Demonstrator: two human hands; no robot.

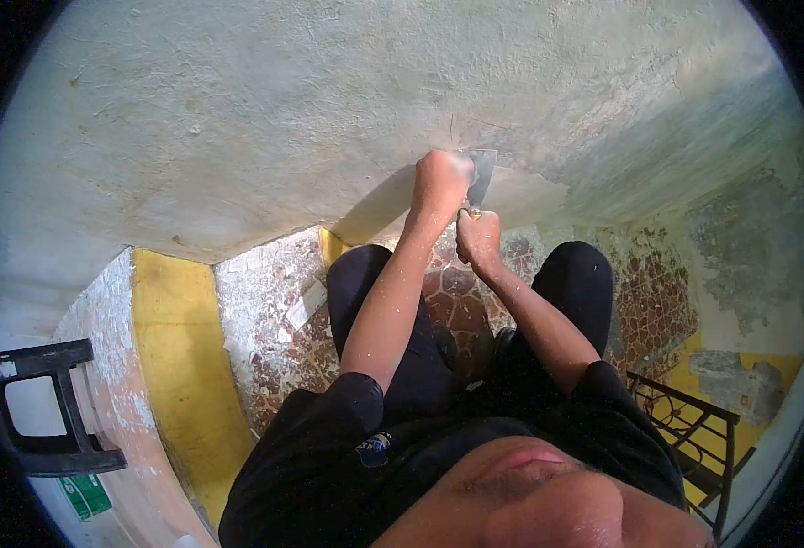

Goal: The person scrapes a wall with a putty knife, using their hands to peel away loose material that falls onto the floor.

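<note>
My right hand is wrapped round the handle of a putty knife. Its flat metal blade points up, close against the peeling wall. Beside the blade, my left hand is closed with its knuckles toward the wall; a pale, blurred patch shows at its finger side, and I cannot tell what the fingers hold. Thin cracks run through the wall's coating just above the blade. Small white flecks dot both forearms.
Paint flakes and scraps litter the brown patterned floor between and around my knees. A yellow-faced ledge runs along the left, with a black plastic frame near it. On the right stands a dark metal railing.
</note>
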